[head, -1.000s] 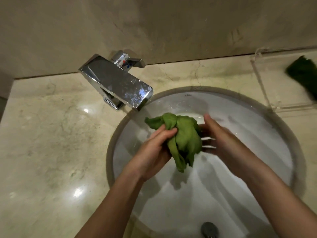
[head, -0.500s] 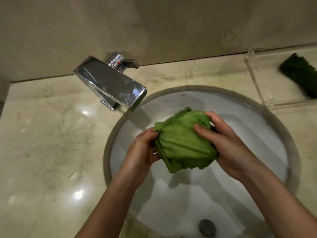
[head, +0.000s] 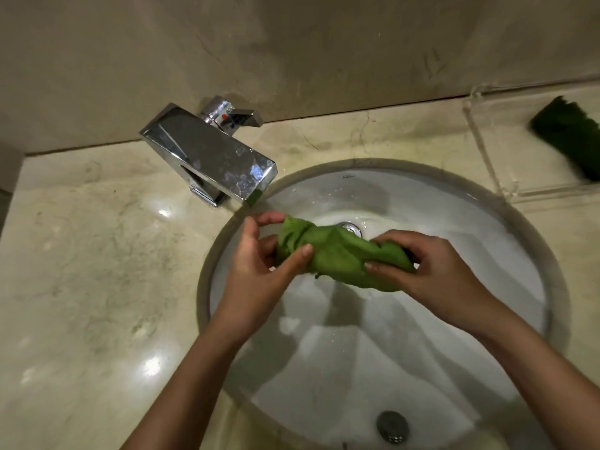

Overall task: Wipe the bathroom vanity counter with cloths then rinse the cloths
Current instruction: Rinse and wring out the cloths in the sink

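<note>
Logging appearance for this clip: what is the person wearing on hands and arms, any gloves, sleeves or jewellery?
Nothing worn shows. The left hand and right hand are bare: no gloves, no rings on the fingers in view. The left forearm and right forearm are bare to the frame's edge, with no sleeves, watch or bracelet.

Just one view: a wide-angle head-worn camera, tipped steeply down and forward, sitting close over the white oval ceramic basin [head: 454, 216] at centre and lower right, beige marble surface [head: 97, 271] at left, tan wall [head: 292, 43] across the top edge.
</note>
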`<state>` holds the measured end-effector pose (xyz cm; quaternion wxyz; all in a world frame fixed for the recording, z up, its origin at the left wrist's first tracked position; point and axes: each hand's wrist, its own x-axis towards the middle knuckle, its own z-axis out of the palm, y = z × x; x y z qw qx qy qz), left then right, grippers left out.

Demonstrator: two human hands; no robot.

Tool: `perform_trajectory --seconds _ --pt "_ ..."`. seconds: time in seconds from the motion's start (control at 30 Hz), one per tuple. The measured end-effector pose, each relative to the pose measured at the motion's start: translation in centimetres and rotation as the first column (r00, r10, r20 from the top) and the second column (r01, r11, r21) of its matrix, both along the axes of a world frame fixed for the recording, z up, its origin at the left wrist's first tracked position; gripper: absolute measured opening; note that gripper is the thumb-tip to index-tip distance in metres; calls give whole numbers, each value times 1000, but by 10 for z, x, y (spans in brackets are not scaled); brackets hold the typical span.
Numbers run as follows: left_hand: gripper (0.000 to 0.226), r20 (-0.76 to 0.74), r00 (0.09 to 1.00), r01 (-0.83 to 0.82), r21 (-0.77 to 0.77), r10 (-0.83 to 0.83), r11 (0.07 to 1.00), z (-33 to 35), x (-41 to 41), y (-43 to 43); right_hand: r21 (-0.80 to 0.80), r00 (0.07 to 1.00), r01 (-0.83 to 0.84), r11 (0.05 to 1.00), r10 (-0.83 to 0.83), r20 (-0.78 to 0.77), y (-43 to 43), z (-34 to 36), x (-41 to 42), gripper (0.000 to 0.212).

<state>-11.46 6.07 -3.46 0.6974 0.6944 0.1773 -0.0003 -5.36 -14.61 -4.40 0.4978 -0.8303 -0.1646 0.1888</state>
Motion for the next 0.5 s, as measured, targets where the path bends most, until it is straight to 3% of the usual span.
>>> perform_trajectory --seconds 0.07,0.2,0.23,0.33,0.4,0.5 --pt "40 -10 999 35 -169 -37 985 1 0 2 -19 998 35 999 -33 62 -2 -4 1 17" --pt "28 -5 994 105 -208 -108 973 -3 0 1 -106 998 -42 993 46 37 4 -2 2 75" --pt "27 -6 992 118 -235 -123 965 -3 1 -1 -106 997 -74 992 77 23 7 -1 1 78" --pt "27 -22 990 126 -289 -138 949 -2 2 -8 62 992 -102 993 107 -72 19 -2 -2 41" --pt "28 -7 995 99 -202 -103 974 -3 4 -7 109 992 -72 991 82 -94 21 -5 -3 21" --pt "30 59 994 98 -21 -96 995 -2 4 3 54 999 -40 998 40 4 15 -12 -2 18"
